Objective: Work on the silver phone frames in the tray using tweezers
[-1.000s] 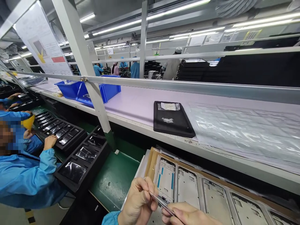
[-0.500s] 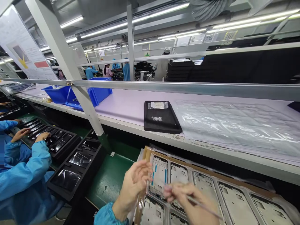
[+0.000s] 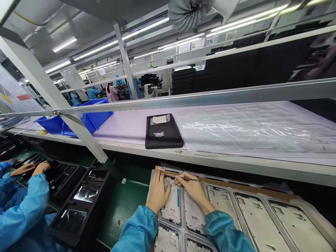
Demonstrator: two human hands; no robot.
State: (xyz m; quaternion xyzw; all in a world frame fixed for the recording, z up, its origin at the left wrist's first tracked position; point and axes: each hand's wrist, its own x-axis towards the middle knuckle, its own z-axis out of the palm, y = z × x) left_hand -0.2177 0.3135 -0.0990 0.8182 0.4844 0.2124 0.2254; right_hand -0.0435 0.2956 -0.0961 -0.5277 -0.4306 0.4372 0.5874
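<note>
My left hand lies flat with fingers stretched over the left edge of a phone middle frame, at the top left of a clear plastic tray. A blue strip runs down the right side of that frame. Near its upper end, my right hand pinches slim tweezers that point left towards the left fingertips. What their tips touch is too small to make out. More phone frames sit in neighbouring pockets of the tray.
Behind the tray runs a white shelf carrying a black tray with small clear bits, plastic sheets and blue bins. A metal rail crosses above. At left, a co-worker's blue sleeve is beside black trays.
My left hand has come down flat onto the frame. My right hand has moved up to the frame's top end with the tweezers. The view has shifted to the right.
</note>
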